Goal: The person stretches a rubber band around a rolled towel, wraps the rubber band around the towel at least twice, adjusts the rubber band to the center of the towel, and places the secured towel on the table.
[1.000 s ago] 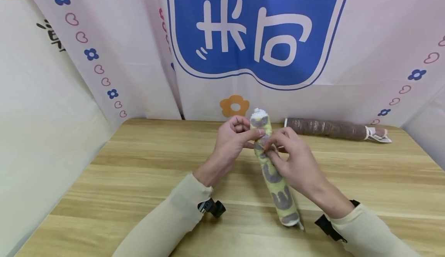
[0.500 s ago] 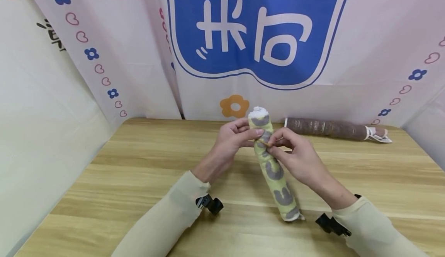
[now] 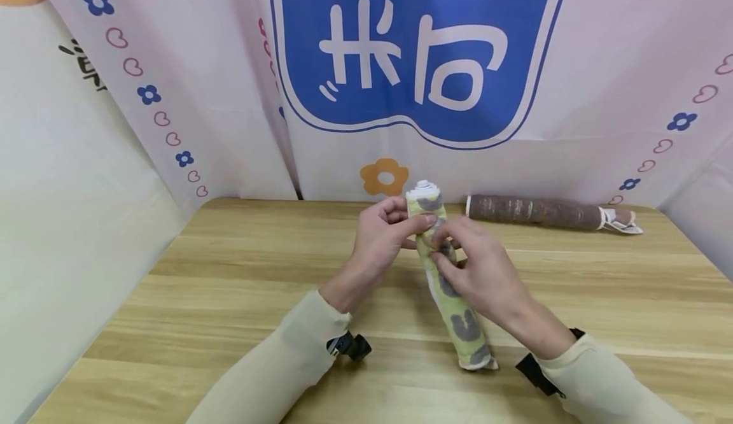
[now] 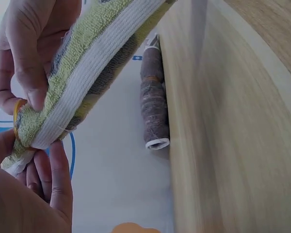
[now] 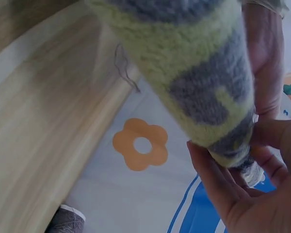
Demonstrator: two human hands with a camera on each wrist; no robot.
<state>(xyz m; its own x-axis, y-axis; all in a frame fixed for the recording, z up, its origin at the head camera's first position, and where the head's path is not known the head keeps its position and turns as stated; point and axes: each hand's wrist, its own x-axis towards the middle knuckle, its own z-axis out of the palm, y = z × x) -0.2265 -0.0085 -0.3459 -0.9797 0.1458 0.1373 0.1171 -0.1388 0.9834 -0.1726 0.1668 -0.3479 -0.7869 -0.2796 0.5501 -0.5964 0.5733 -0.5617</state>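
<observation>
A rolled-up towel (image 3: 465, 328), yellow-green with grey patches, slants over the table, its white-edged end (image 3: 424, 190) pointing away. Near that end my left hand (image 3: 380, 233) grips it, thumb on top and fingers behind. A thin orange-yellow rubber band (image 4: 16, 116) lies around the roll between the two hands, as the left wrist view shows. My right hand (image 3: 487, 265) pinches the band with thumb and finger, against the towel's right side. A white woven hem (image 4: 82, 73) runs along the roll. Parts of the band are hidden behind the fingers.
A brown rolled towel (image 3: 532, 212) lies at the table's back right edge, banded around its middle. The wooden table (image 3: 240, 284) meets a printed cloth backdrop (image 3: 343, 163) behind. In the right wrist view, a loose thread (image 5: 123, 70) hangs near the towel.
My right hand drew the band out to the right, then came back over the towel. The roll has turned, so its white hem shows on the left. The left hand stays near the far end.
</observation>
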